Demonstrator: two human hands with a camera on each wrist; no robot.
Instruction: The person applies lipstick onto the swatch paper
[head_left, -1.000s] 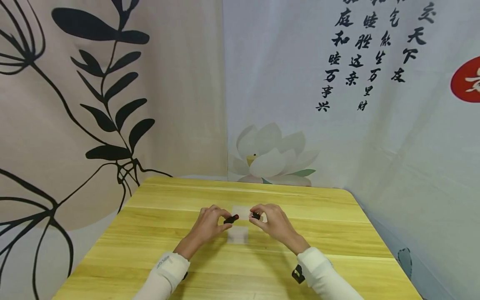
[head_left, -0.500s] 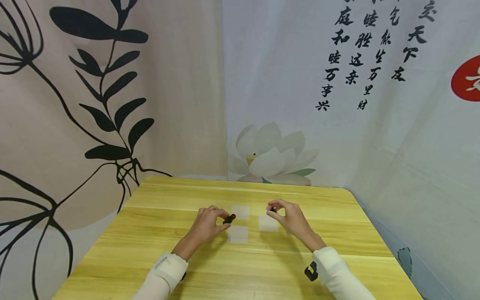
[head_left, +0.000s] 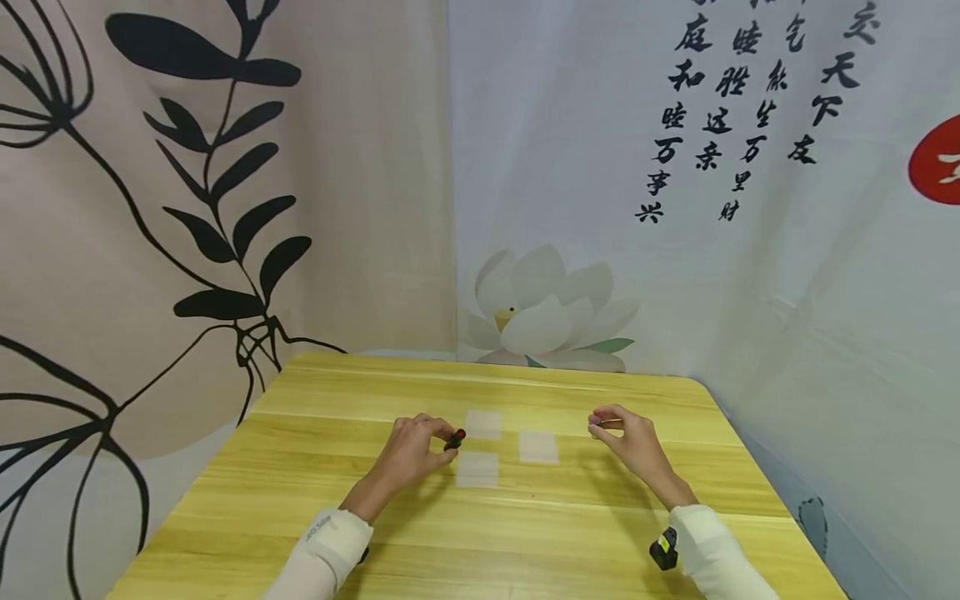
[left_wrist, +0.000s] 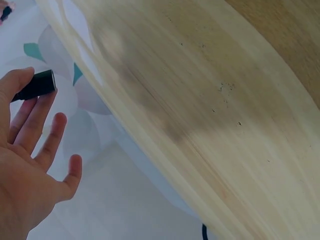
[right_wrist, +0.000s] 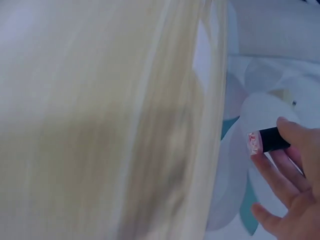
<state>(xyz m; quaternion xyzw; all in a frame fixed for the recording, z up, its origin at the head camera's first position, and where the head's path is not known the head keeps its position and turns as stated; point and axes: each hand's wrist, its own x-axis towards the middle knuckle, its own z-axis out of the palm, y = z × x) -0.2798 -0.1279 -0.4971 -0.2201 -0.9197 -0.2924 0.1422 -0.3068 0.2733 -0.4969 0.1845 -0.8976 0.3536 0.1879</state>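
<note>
My left hand (head_left: 411, 448) pinches a lipstick (head_left: 454, 440) between thumb and fingers above the table, its red tip pointing up and away. In the left wrist view the black base of the lipstick (left_wrist: 40, 85) shows between thumb and fingertips, the other fingers spread. Well off to the right, my right hand (head_left: 636, 442) pinches the lipstick's cap (head_left: 595, 420). Seen from the right wrist, this cap (right_wrist: 272, 140) is a short black cylinder with a pinkish patterned end, held by thumb and fingertips.
Three pale square patches lie on the wooden table (head_left: 360, 533): a back patch (head_left: 483, 425), a front patch (head_left: 477, 470) and a right patch (head_left: 538, 447). Behind the table hangs a printed cloth (head_left: 375, 167) with plants and writing. Each wrist wears a small black device.
My right hand has moved to the right with the cap, away from the lipstick, uncovering the right patch. The left hand has shifted only slightly left, tilting the lipstick more upright.
</note>
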